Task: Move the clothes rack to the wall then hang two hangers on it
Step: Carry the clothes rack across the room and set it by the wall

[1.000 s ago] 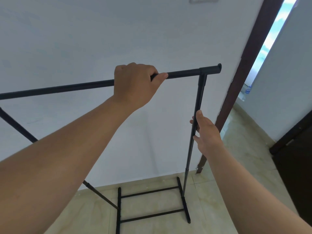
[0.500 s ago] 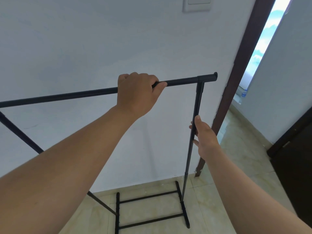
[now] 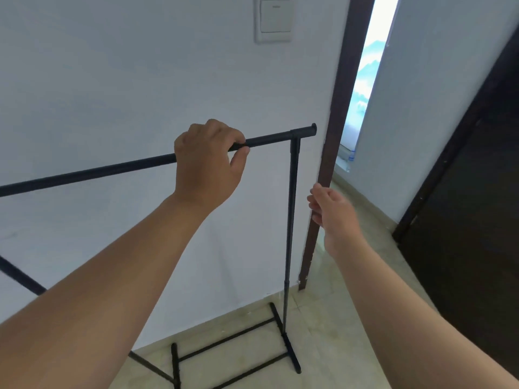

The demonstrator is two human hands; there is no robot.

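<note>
The black metal clothes rack stands close against the white wall, its feet on the tiled floor. My left hand is wrapped over the rack's top bar, a little left of the right upright. My right hand hovers just to the right of that upright, apart from it, fingers loosely spread and holding nothing. No hangers are in view.
A white wall switch sits high on the wall. A dark brown door frame rises right of the rack, with a bright opening beyond it. A dark door fills the far right. Beige floor tiles lie below.
My right hand has let go of the right upright and drawn away to the right. The view has tilted up, showing the wall switch. My left hand keeps its hold on the top bar.
</note>
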